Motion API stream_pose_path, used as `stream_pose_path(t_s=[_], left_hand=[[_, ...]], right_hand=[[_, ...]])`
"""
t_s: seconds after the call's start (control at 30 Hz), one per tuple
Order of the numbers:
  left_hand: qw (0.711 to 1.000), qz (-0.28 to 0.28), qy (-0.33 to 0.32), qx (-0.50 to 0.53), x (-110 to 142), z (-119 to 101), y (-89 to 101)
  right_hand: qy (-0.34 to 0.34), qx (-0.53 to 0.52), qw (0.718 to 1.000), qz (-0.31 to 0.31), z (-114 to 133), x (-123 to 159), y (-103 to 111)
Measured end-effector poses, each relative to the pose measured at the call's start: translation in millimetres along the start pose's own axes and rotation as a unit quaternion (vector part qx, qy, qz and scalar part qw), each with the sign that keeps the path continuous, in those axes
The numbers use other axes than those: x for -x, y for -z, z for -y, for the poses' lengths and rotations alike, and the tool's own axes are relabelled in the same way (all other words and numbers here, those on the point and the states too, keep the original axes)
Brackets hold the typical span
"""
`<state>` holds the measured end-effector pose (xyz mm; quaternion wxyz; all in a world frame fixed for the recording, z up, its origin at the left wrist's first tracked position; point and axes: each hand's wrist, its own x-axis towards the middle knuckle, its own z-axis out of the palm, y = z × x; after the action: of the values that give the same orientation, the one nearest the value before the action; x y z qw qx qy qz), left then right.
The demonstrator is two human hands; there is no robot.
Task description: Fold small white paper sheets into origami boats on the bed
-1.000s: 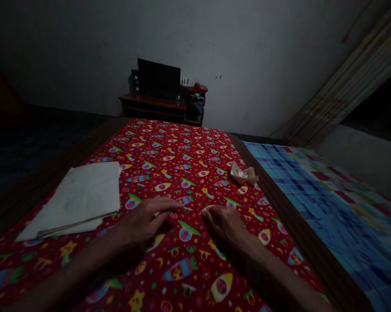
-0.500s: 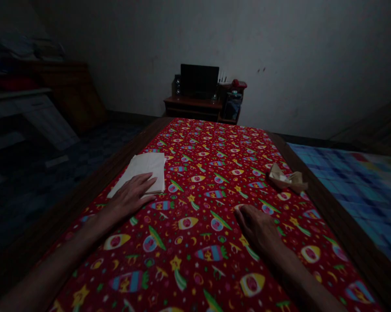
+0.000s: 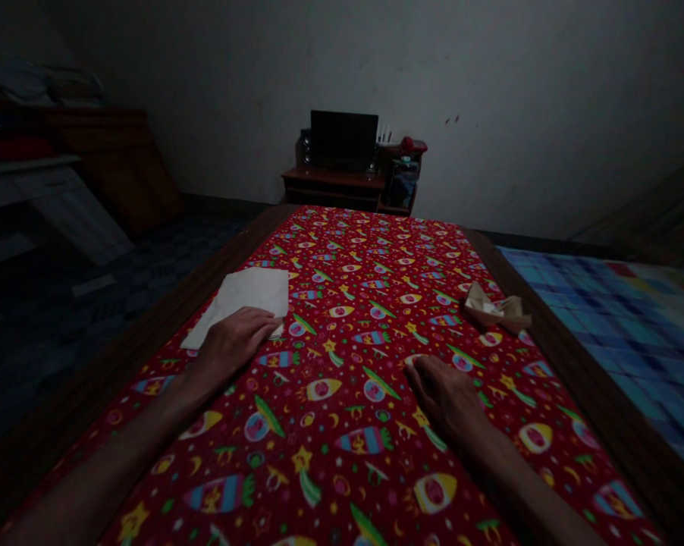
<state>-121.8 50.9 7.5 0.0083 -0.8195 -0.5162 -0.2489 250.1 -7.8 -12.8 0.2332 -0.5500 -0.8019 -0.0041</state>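
A stack of pale paper sheets (image 3: 245,292) lies on the left part of the red patterned cloth. My left hand (image 3: 236,337) is at its near right corner, fingers drawn together and bent over the paper's edge; the thumb is hidden. My right hand (image 3: 444,390) rests knuckles up on the cloth, loosely closed, with its fingertips turned under and nothing seen in it. Beyond it to the right sits a folded brown paper boat (image 3: 498,311), apart from both hands.
The red cloth (image 3: 342,425) covers a table with dark wooden edges (image 3: 581,379). At its far end stands a desk with a monitor (image 3: 343,140). A blue checked sheet (image 3: 592,326) spreads on the right. Cabinets (image 3: 108,167) stand at left.
My left hand has gone from lying spread on the paper to bent fingers at its near right corner. The right hand stays in place. The view has shifted slightly.
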Motion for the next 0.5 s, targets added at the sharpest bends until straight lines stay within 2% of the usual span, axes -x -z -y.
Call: stream_pose_path(t_s=[0.13,0.23,0.3,0.4,0.5], left_hand=[[0.99,0.058,-0.126,-0.013,0,-63,-7.2],[0.979,0.086,-0.186,-0.002,1,-108,-22.4],[0.969,0.105,-0.223,0.008,1,-130,-32.2],[0.961,0.123,-0.246,0.039,0,-149,-39.0],[0.956,0.142,-0.244,0.078,-1,-148,-35.2]], right_hand=[[0.04,-0.011,0.999,-0.03,7,3,-3],[0.11,-0.048,0.992,-0.036,17,9,-8],[0.16,-0.05,0.985,-0.026,22,12,-12],[0.199,-0.082,0.976,-0.01,23,14,-16],[0.214,-0.158,0.964,-0.002,16,13,-14]])
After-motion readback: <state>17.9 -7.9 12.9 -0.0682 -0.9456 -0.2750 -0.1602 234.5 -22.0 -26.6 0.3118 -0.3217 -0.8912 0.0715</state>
